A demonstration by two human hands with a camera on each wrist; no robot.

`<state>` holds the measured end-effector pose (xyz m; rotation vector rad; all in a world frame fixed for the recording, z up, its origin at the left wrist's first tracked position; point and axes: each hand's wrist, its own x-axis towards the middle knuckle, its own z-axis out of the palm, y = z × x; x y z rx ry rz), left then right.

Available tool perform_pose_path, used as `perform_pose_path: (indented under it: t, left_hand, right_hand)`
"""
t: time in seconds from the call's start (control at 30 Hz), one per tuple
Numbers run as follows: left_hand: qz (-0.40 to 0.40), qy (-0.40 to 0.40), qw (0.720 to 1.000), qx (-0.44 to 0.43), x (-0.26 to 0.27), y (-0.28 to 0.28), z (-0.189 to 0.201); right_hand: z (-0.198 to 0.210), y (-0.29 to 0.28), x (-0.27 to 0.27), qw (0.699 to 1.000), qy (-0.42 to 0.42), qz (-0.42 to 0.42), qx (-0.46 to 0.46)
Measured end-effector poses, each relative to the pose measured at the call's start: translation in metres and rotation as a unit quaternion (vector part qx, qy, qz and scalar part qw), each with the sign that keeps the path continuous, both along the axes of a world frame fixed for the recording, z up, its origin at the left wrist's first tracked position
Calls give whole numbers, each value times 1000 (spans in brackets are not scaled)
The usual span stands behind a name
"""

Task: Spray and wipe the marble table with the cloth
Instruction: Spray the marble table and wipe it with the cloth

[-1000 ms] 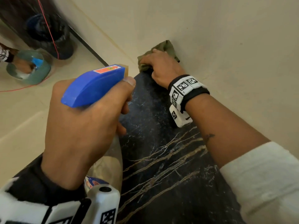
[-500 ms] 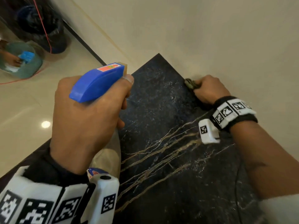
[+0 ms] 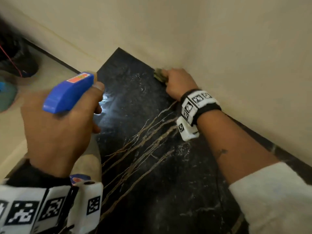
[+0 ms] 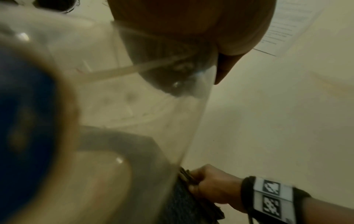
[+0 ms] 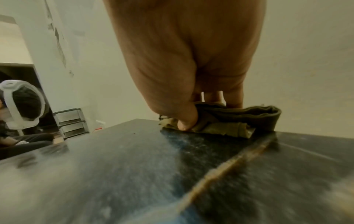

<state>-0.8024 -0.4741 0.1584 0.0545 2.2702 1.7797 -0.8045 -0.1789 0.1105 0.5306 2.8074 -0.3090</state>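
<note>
Here, hands busy: left hand (image 3: 57,130) grips spray bottle (image 3: 67,93), right hand (image 3: 179,82) clutches cloth (image 3: 158,75) on black marble table (image 3: 152,166) against beige wall (image 3: 219,39).

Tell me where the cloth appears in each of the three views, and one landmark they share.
Head: the cloth pokes out of the right hand, right of centre, at the table's wall edge.
Left wrist: bottom centre, a dark wad beside the same hand.
Right wrist: right of centre, bunched under the fingers.
Shared landmark: the black marble table.
</note>
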Motion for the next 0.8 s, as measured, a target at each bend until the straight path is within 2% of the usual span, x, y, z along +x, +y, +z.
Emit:
perform_pose_path:
  t: [0.17,0.3,0.43,0.5,0.57,0.7,0.8]
  left_hand:
    - [-15,53,998,-29,22,23,29]
    - [-29,101,993,-45,37,35,42]
    - [-57,106,993,-21,52,49,52]
    - [-65,104,992,-12,65,55,59]
    - [-72,103,992,-9,79,58,64]
    - [-87,89,992,0,111,60,77]
    - [-97,73,993,4,140,65,89]
  right_hand:
    - [-3,35,81,997,-25,-5,71]
    - [0,50,93,998,-34,-24,46]
    - [11,35,116,999,-40,-5,30]
    - [18,19,142,1000,-12,-13,5]
    - [29,5,176,996,67,-53,-39]
    - [54,-18,244,948,244,-171,-112]
    - [74,-32,291,880,334,-264,-213]
